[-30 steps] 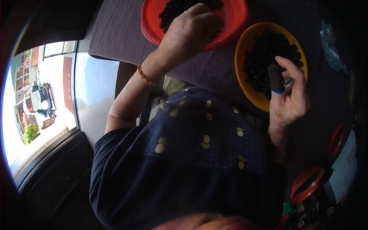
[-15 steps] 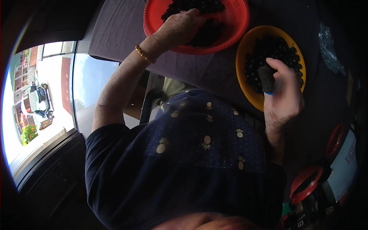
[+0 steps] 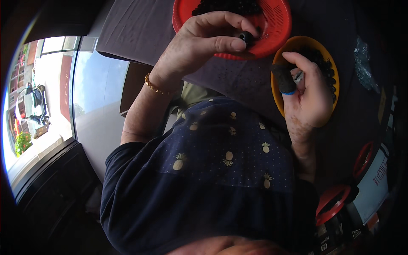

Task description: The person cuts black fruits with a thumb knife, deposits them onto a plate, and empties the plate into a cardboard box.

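My left hand (image 3: 204, 40), with a gold bracelet on the wrist, is over the near rim of a red plastic basket (image 3: 282, 25). Its thumb and forefinger pinch a small round black piece (image 3: 245, 37) with a paler ring on its face. My right hand (image 3: 309, 91) is curled over the yellow oval bowl (image 3: 278, 95). A dark sleeve with a blue edge (image 3: 283, 78) covers its thumb. Between thumb and forefinger shows a small greyish thing (image 3: 298, 76), its kind unclear. Similar black pieces (image 3: 327, 70) fill the bowl, and more black pieces (image 3: 229, 6) lie in the basket.
A dark cloth (image 3: 136, 29) covers the table. Crumpled clear plastic (image 3: 364, 63) lies right of the yellow bowl. Farther down on the right are a red bowl (image 3: 329, 206) with dark contents and a pale printed box (image 3: 372, 187). A window (image 3: 51, 89) is on the left.
My left hand has come up out of the basket toward me, now pinching one black piece. The right hand has turned slightly, showing the greyish thing. The basket and bowl appear shifted right.
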The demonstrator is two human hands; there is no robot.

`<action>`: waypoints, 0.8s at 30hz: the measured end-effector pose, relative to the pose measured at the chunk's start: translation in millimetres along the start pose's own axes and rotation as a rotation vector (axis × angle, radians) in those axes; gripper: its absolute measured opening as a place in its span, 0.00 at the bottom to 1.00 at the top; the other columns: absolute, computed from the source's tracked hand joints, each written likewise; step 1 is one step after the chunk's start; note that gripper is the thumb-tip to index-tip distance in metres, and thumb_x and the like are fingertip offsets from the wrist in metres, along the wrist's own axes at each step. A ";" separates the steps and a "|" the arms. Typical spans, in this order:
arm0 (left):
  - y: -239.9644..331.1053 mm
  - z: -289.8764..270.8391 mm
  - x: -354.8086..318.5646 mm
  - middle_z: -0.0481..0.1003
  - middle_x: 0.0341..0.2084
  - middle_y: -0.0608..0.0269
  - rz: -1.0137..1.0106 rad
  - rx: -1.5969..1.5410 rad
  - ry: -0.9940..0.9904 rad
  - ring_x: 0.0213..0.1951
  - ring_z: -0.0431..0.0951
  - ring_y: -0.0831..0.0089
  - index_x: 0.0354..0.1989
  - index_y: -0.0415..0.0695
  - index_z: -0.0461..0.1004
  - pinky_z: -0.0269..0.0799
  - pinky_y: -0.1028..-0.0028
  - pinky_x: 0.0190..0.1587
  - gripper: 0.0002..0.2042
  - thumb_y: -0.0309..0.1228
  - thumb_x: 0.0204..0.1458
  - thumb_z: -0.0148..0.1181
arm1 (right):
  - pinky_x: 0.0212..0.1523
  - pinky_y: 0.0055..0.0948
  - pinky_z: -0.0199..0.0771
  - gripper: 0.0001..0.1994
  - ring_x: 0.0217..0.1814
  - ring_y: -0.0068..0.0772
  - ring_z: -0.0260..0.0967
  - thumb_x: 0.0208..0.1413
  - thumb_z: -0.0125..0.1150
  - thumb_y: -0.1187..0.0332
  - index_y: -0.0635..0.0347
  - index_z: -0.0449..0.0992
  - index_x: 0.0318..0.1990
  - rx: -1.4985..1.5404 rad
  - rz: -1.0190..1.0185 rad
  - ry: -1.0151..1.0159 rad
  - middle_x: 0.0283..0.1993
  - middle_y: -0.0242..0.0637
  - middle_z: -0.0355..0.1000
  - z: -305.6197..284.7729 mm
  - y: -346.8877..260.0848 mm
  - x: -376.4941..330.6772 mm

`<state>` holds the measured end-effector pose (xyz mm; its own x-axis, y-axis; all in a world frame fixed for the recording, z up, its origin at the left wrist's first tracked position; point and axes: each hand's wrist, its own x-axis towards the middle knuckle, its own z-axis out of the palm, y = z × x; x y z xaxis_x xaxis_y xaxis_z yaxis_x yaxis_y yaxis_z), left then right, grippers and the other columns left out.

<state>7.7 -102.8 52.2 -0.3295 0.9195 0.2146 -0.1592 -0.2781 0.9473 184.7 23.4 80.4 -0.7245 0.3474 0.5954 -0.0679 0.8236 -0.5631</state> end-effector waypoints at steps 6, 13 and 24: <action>2.6 6.9 -14.4 0.73 0.40 0.56 -0.023 -0.333 -0.021 0.40 0.75 0.70 0.46 0.36 0.70 0.72 0.73 0.45 0.13 0.27 0.54 0.53 | 0.27 0.23 0.72 0.15 0.31 0.30 0.72 0.54 0.56 0.63 0.64 0.72 0.45 -0.090 -0.113 -0.081 0.32 0.37 0.72 13.3 -10.8 19.8; 1.1 12.8 -20.4 0.72 0.42 0.57 0.037 -0.357 0.203 0.43 0.73 0.72 0.46 0.35 0.70 0.70 0.72 0.46 0.13 0.28 0.54 0.52 | 0.29 0.27 0.74 0.14 0.31 0.33 0.73 0.49 0.60 0.68 0.64 0.72 0.43 -0.190 -0.166 -0.125 0.32 0.39 0.72 25.9 -26.5 32.3; 3.2 8.8 -27.6 0.71 0.45 0.55 0.116 -0.296 0.180 0.43 0.73 0.71 0.49 0.34 0.68 0.69 0.72 0.47 0.14 0.27 0.56 0.49 | 0.33 0.30 0.75 0.16 0.37 0.38 0.74 0.47 0.63 0.68 0.62 0.72 0.43 -0.259 -0.152 -0.190 0.35 0.40 0.73 32.9 -33.0 41.8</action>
<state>24.5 -126.7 51.4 -0.5158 0.8205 0.2466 -0.3648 -0.4707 0.8034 134.2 -4.0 104.9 -0.8358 0.1422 0.5303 -0.0266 0.9542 -0.2978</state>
